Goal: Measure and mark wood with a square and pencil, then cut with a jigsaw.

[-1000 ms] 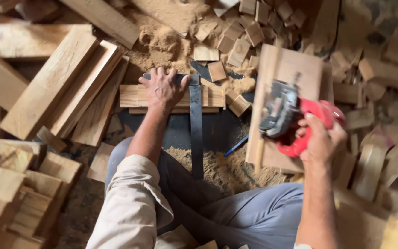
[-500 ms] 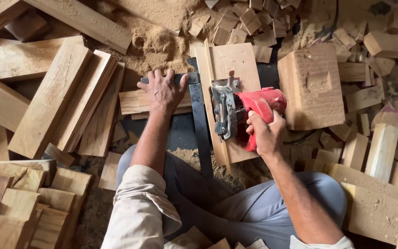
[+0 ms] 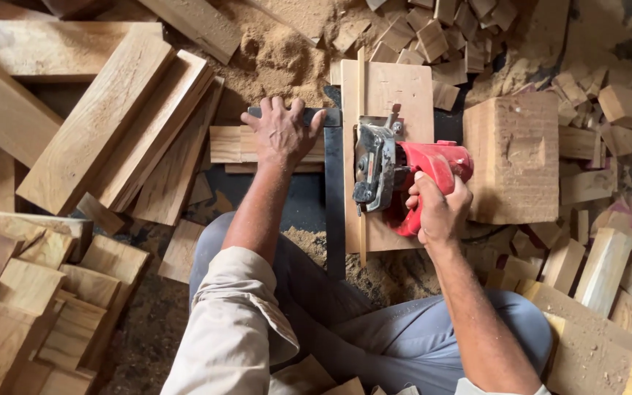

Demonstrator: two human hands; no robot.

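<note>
**Red circular saw gripped over a board, left hand pinning a wood strip**

The right hand (image 3: pixel 439 208) has its grip clamped on the handle of a red circular saw (image 3: pixel 404 175), whose metal base sits on a flat plywood board (image 3: pixel 389 88) just right of centre. A thin wooden batten (image 3: pixel 362 146) runs along the board's left edge, touching the saw's base. At nine o'clock from the saw, the left hand (image 3: pixel 281 133) lies palm down, fingers spread, its grip pressed flat on a short wooden plank (image 3: pixel 230 144) and on the arm of a dark steel square (image 3: pixel 334 197), whose long blade runs toward six o'clock beside the board. At three o'clock from the saw stands a thick wooden block (image 3: pixel 513 157). Long planks (image 3: pixel 104 117) are stacked at nine to ten o'clock, small offcuts (image 3: pixel 433 33) heap up at twelve, and sawdust (image 3: pixel 279 55) covers the floor.
</note>
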